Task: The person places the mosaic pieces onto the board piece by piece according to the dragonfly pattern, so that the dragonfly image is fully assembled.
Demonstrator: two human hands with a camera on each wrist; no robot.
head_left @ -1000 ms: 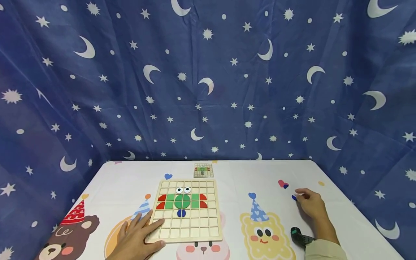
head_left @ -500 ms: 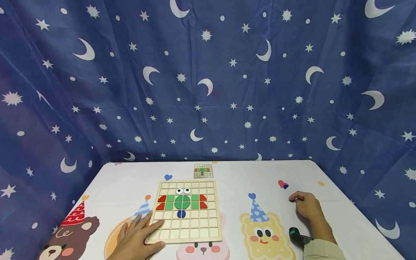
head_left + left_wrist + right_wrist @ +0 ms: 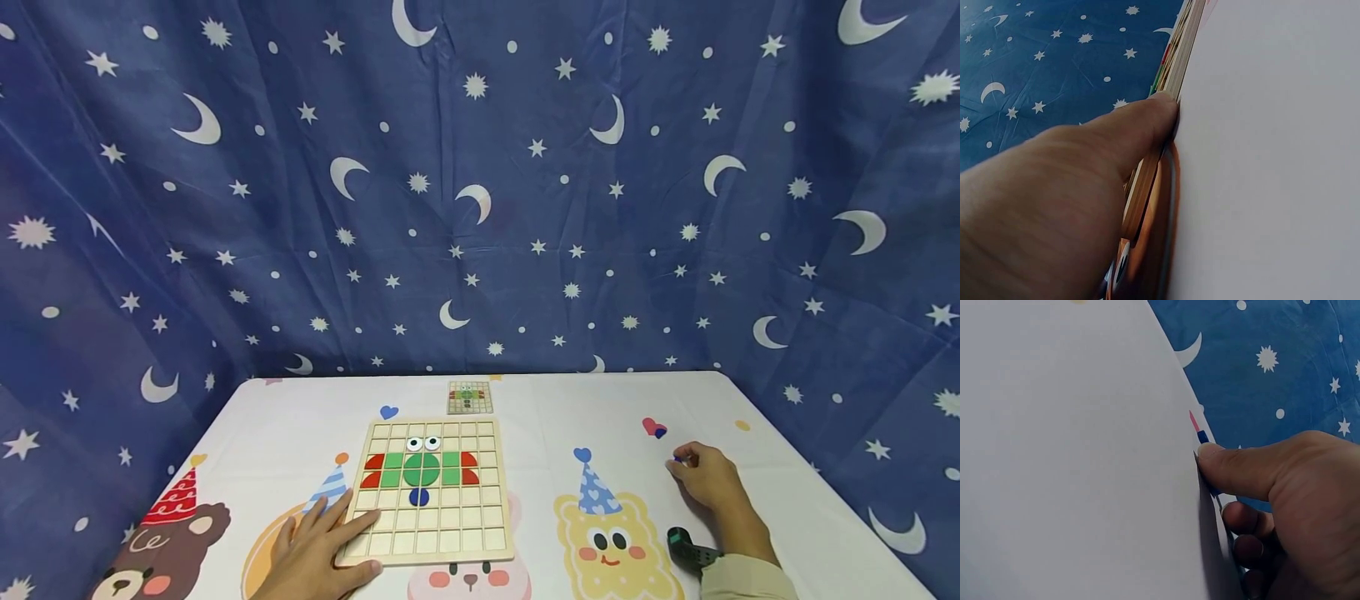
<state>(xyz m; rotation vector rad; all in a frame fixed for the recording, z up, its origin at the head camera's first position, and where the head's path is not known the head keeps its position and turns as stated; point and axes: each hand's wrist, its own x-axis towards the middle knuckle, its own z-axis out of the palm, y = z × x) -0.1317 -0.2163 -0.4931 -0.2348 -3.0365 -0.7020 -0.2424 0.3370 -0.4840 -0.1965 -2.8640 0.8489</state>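
Observation:
A square wooden grid board [image 3: 450, 542] lies on the table, bearing green and red pieces, two eye discs and a blue round shape [image 3: 419, 497]. My left hand [image 3: 318, 546] rests at its lower left corner, fingers spread, index finger over the grid and thumb along the near edge. In the left wrist view the thumb [image 3: 1141, 122] touches the board's side [image 3: 1175, 78]. Over on the right, my right hand [image 3: 708, 477] pinches a small blue piece [image 3: 677, 457] between thumb and fingers, close over the table. Most of that piece is hidden by the fingers.
Another blue piece [image 3: 660, 433] lies on a printed pink heart at the right. A small pattern card [image 3: 469, 397] sits behind the board. A black device [image 3: 686, 546] is beside my right wrist. The tablecloth [image 3: 570, 417] has printed cartoon figures; a starry blue curtain [image 3: 480, 208] surrounds the table.
My right hand has shifted slightly left and nearer, and its fingers have closed on the blue piece, turning it. My left hand and the board have stayed in place.

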